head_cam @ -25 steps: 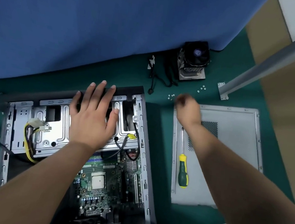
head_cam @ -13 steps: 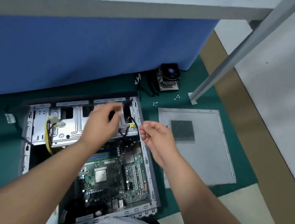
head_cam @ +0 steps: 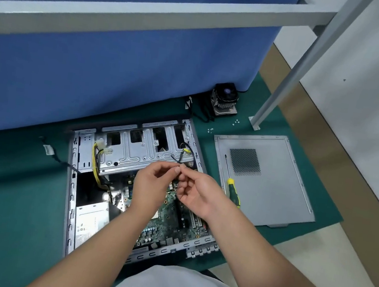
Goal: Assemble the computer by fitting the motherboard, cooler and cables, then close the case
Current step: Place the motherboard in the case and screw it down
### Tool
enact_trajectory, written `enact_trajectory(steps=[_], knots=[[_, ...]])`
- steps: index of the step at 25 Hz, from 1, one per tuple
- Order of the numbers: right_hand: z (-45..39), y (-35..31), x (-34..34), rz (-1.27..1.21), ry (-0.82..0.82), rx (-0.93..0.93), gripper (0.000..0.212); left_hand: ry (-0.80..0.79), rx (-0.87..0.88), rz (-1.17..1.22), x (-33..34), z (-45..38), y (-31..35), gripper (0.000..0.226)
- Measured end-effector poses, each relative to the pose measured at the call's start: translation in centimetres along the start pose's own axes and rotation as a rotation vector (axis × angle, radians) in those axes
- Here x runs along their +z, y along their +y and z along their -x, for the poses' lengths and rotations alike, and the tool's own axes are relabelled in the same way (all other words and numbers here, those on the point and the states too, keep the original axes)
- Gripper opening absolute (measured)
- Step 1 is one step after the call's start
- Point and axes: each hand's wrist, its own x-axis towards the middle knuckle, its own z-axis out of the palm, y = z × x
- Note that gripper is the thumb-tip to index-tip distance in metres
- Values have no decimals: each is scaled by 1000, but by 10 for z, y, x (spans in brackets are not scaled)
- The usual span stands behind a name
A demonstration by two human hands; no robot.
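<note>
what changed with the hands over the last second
The left hand came off the metal drive cage; the right hand drew back from the loose screws. Both now meet above the motherboard, fingers pinching something small at a thin black cable. Cooler, screwdriver and side panel look unmoved.

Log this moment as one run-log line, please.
stage: cabling | left hand and right hand: pinching thin black cable above motherboard | cooler: off-case on mat | side panel: off
</note>
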Motion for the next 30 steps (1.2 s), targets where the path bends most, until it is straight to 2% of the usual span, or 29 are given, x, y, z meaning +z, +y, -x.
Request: enact_trajectory(steps=[2,8,11,13,15,17,20,22,26,28,30], knots=[[2,0,0,1,5,13,8,26,-5,-2,1,3,-1,10],[3,-1,-3,42,7,-56,10,65,-63,60,16,5,-3,12],[2,-16,-16,256,1,-190,9,58,-69,49,16,3,-4,15],[-3,-38,-41,574,128,-392,10,53,-85,55,14,-1,-5,16],[-13,-57,-79,788,415,-523,10,50,-112,97,11,-2,-6,13],[-34,-62,-120,1023,634,-428,22,52,-133,96,9,-2,-8,8],[-61,-45,-157,1344,642,-78,42,61,-179,98,7,-2,-10,7],[-70,-31,-166,1377,623,-29,44,59,-196,101,3,-2,-13,8],[-75,-21,-176,1338,632,-117,37,56,-224,144,2,-1,-17,9],[-68,-26,-172,1246,593,-223,33,71,-245,218,1,-2,-16,10],[-52,-34,-157,1055,530,-409,30,75,-272,340,-4,-3,-13,12]])
